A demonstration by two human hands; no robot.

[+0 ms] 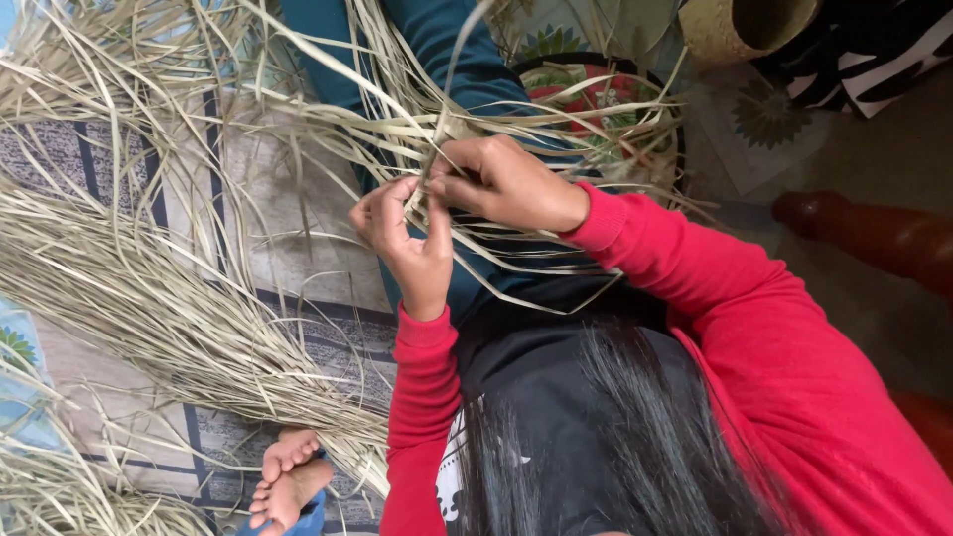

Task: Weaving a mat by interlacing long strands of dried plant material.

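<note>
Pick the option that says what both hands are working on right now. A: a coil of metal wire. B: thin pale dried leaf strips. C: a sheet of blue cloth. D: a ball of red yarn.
B: the left hand and the right hand meet and pinch thin pale dried strips, with more of the same strips heaped over the patterned mat beside them.

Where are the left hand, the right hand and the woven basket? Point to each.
left hand [402, 238], head view, on the back of the hand below the knuckles.
right hand [511, 184], head view, on the back of the hand.
woven basket [740, 25], head view, on its tan side wall near the rim.
</note>
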